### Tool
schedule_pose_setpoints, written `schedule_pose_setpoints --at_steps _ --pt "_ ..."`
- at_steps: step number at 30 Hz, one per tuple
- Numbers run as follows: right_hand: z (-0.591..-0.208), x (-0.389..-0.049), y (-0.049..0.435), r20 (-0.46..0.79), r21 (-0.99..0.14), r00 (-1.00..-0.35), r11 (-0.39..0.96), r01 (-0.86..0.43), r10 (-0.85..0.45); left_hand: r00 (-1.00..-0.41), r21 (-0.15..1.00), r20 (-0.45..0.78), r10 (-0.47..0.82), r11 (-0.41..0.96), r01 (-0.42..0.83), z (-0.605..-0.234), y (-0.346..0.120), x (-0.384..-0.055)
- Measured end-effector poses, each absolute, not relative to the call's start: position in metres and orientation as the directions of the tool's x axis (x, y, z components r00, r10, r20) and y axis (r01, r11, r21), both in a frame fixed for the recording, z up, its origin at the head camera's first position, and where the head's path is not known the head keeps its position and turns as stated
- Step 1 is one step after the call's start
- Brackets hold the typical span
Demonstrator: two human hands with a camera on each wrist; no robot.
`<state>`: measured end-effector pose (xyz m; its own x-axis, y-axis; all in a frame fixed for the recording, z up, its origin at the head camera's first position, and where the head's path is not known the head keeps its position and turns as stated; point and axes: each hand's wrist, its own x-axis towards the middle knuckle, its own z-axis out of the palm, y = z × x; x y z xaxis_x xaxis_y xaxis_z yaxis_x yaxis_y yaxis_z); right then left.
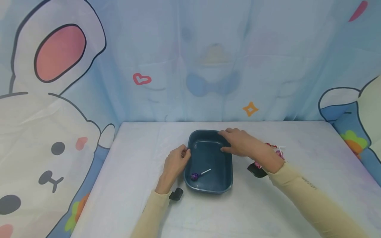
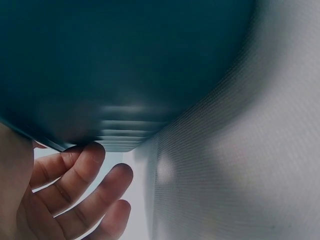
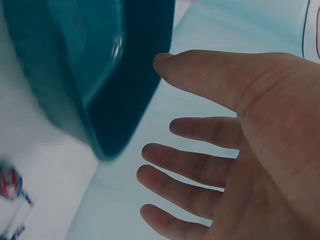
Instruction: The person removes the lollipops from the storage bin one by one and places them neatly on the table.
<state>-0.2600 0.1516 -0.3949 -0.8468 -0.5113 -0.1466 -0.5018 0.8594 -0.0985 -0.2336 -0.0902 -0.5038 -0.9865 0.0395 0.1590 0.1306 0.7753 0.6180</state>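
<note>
A dark blue-green rectangular tray (image 1: 209, 153) sits on the white table. Inside, near its front left corner, lies a purple-wrapped lollipop (image 1: 194, 176) with its white stick pointing right. My left hand (image 1: 175, 162) pinches the tray's left rim; in the left wrist view its fingers curl against the outer wall and the thumb is mostly hidden. Over the far right corner of the tray reaches my right hand (image 1: 239, 142), its fingers spread and fairly straight. The right wrist view shows the thumb overlapping the rim and nothing held in the palm.
Several red and pink wrapped lollipops (image 1: 279, 153) lie right of the tray, partly covered by my right forearm. One wrapped lollipop (image 3: 10, 182) also shows in the right wrist view. A printed blue curtain (image 1: 166, 99) hangs behind the table's far edge.
</note>
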Motion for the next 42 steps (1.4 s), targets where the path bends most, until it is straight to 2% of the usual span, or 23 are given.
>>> schedule_pose_setpoints --at_steps 8,21,33,42 --pt "-0.403 -0.247 0.124 -0.151 -0.068 -0.781 0.794 -0.604 -0.607 -0.987 0.622 0.156 0.039 0.772 0.129 -0.503 -0.089 -0.233" --pt "-0.418 -0.235 0.092 -0.211 -0.039 -0.713 0.734 -0.678 -0.669 -0.988 0.615 0.142 0.054 0.777 0.131 -0.501 -0.091 -0.234" --pt "-0.434 -0.227 0.066 -0.279 -0.037 -0.588 0.621 -0.783 -0.759 -0.987 0.609 0.151 0.057 0.781 0.139 -0.502 -0.091 -0.235" --pt "-0.441 -0.227 0.058 -0.296 -0.018 -0.540 0.570 -0.822 -0.788 -0.987 0.613 0.149 0.059 0.778 0.138 -0.502 -0.092 -0.235"
